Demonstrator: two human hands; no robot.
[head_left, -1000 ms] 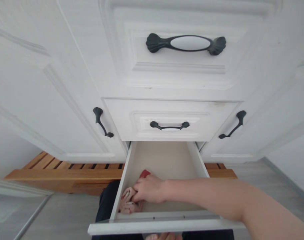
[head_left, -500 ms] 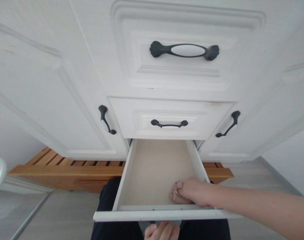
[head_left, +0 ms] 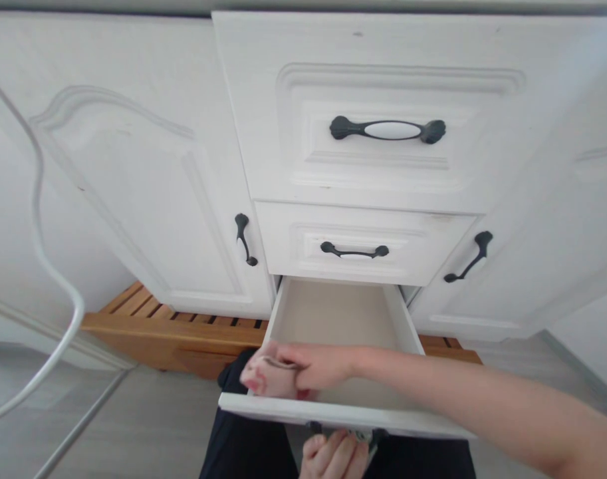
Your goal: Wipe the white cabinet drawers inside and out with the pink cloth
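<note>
One white cable [head_left: 38, 193] loops down, far left! One pink-and-red cloth [head_left: 270, 382] at the open drawer's [head_left: 343, 313] left front corner, contact with the edge unclear, pinched in the right hand's [head_left: 326, 366] fingers. Left hand [head_left: 336, 458] curls fingers round the front handle [head_left: 314, 427]; four more handles [head_left: 387, 130] above. Open room behind the right wrist!

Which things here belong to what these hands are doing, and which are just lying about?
In use:
pink cloth, held by the right hand
open drawer
drawer handle, gripped by the left hand

Just around:
white cable
slatted wooden platform
closed drawer directly above
left cupboard door
</note>
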